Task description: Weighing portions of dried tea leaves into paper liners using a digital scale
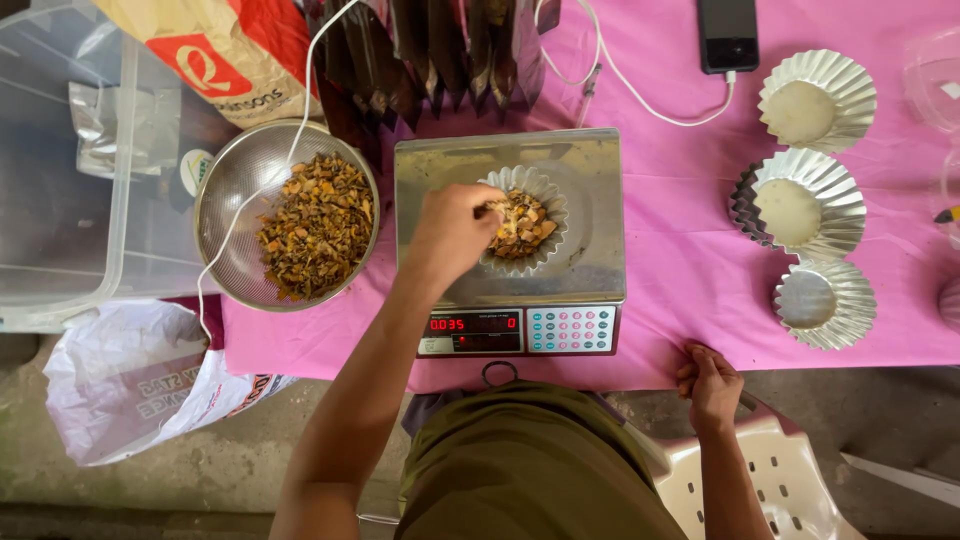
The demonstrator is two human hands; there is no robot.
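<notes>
One fluted foil cup (525, 222) of brown dried chips sits on the steel plate of a single digital scale (510, 240), mid-table. The left hand (452, 232) pinches chips at the cup's left rim, fingers closed together. Left of the scale, one round metal sieve (287, 213) holds more chips. Three empty fluted foil cups (805, 210) lie far right. The right hand (708, 382), curled, grips the near edge of the pink table (690, 290).

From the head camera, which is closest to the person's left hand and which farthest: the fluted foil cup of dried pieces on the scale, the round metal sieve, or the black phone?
From the left hand:
1. Fluted foil cup of dried pieces, touching the fingertips, on the scale.
2. Round metal sieve, off to the picture's left.
3. Black phone, at the top right on the pink cloth.
</notes>
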